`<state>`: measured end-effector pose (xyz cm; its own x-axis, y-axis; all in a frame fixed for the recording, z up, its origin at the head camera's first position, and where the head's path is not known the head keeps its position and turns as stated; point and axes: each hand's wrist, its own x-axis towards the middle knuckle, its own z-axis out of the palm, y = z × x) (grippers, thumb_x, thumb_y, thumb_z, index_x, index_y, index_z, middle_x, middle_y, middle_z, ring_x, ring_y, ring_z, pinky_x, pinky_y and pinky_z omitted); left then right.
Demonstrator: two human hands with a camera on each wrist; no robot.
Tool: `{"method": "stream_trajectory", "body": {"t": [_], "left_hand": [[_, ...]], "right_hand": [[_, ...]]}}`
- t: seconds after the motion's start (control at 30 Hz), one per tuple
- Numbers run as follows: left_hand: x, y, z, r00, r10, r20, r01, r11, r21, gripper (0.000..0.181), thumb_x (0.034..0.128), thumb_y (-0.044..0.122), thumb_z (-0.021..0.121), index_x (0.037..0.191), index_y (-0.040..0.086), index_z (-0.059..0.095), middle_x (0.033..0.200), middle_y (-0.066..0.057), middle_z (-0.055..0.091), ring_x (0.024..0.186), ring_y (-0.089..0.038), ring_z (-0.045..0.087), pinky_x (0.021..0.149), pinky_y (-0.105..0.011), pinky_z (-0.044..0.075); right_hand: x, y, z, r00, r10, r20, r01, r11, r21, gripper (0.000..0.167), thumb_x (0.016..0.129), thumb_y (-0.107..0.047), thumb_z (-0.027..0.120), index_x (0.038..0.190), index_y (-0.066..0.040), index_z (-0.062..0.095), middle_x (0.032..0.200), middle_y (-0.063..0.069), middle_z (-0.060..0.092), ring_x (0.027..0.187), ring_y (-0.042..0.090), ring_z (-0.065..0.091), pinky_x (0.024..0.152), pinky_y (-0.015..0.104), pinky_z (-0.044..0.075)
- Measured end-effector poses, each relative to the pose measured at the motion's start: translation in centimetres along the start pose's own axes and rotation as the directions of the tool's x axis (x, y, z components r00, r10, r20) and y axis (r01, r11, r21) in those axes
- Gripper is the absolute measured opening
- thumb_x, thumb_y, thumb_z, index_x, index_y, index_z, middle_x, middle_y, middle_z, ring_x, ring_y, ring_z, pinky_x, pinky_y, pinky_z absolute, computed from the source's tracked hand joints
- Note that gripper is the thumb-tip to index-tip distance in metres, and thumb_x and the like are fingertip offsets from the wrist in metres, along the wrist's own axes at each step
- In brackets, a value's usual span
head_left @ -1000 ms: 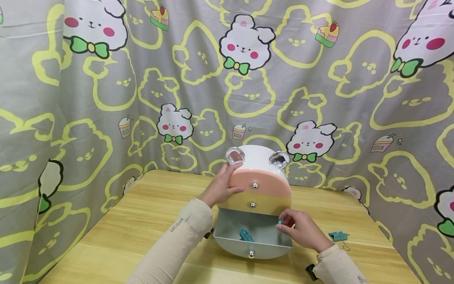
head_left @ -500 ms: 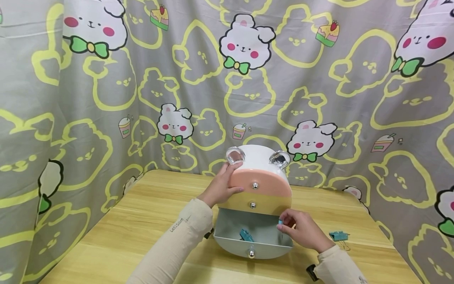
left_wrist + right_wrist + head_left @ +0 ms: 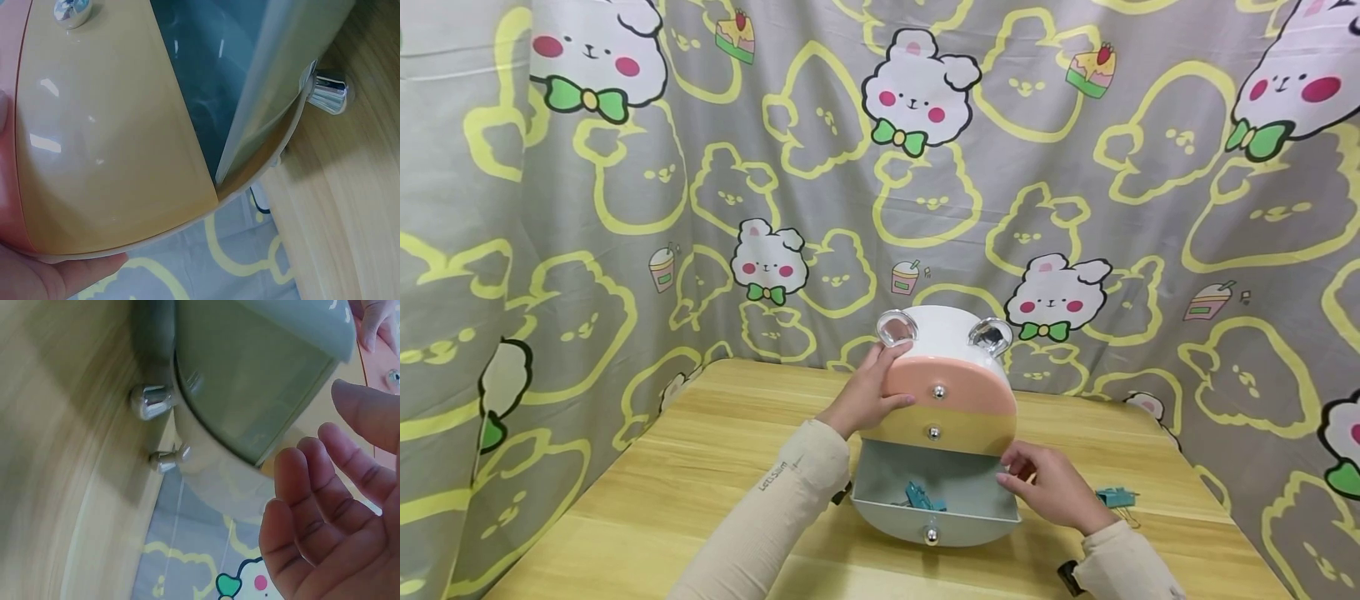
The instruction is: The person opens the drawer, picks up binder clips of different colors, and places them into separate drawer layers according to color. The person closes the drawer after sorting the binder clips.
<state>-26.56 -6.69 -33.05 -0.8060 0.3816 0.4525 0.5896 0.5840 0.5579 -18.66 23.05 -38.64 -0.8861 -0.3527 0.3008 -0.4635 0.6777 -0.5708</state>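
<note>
A small bear-shaped drawer cabinet [image 3: 951, 427] stands on the table with its grey-green bottom drawer [image 3: 880, 510] pulled out. Blue-green binder clips [image 3: 922, 497] lie together inside that drawer. My left hand [image 3: 867, 393] grips the cabinet's left side, thumb on the front face; a finger reaches behind the edge in the left wrist view. Beside the drawer's right rim is my right hand [image 3: 1054, 485], its fingers loosely bent and holding nothing. The right wrist view shows the palm [image 3: 350, 550] bare near the drawer's grey-green side [image 3: 250, 381].
Another blue-green binder clip [image 3: 1116, 497] lies on the wooden table [image 3: 700, 467] to the right of my right hand. The cabinet's pink and yellow upper drawers, with round silver knobs [image 3: 938, 392], are closed. A patterned curtain [image 3: 842, 167] hangs behind the table.
My right hand has let go of a binder clip, which now lies with the other in the drawer. That hand has shifted slightly right. My left hand has stayed in place.
</note>
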Motion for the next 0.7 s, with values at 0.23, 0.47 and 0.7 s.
{"method": "stream_trajectory", "body": {"t": [0.23, 0.47, 0.7], "left_hand": [[0.0, 0.2, -0.1, 1.000, -0.012, 0.006, 0.012, 1.000, -0.003, 0.082, 0.0819, 0.022, 0.079, 0.149, 0.027, 0.032, 0.139, -0.013, 0.036, 0.098, -0.028, 0.053, 0.086, -0.044, 0.047], [-0.1, 0.2, 0.0, 1.000, -0.028, 0.005, 0.028, 1.000, -0.007, 0.082, 0.0817, 0.023, 0.079, 0.149, 0.027, 0.032, 0.137, -0.012, 0.037, 0.097, -0.027, 0.054, 0.085, -0.044, 0.047], [-0.1, 0.0, 0.0, 1.000, -0.025, 0.002, 0.025, 1.000, -0.007, 0.082, 0.0819, 0.022, 0.079, 0.149, 0.029, 0.032, 0.135, -0.012, 0.038, 0.097, -0.027, 0.054, 0.085, -0.045, 0.047]], "right_hand": [[-0.7, 1.2, -0.6, 0.997, 0.022, -0.067, -0.025, 0.999, -0.043, 0.007, 0.088, -0.009, 0.071, 0.092, -0.011, 0.064, 0.082, -0.006, 0.060, 0.073, 0.007, 0.058, 0.063, 0.027, 0.049], [-1.8, 3.4, -1.3, 0.990, 0.094, -0.107, -0.103, 0.991, -0.082, 0.013, 0.086, -0.010, 0.074, 0.093, -0.009, 0.064, 0.089, 0.001, 0.063, 0.078, 0.015, 0.061, 0.064, 0.030, 0.050], [-3.0, 5.8, -2.2, 0.982, 0.113, -0.151, -0.139, 0.975, -0.175, 0.029, 0.077, -0.010, 0.081, 0.100, -0.004, 0.065, 0.101, 0.013, 0.064, 0.087, 0.031, 0.063, 0.074, 0.047, 0.052]]}}
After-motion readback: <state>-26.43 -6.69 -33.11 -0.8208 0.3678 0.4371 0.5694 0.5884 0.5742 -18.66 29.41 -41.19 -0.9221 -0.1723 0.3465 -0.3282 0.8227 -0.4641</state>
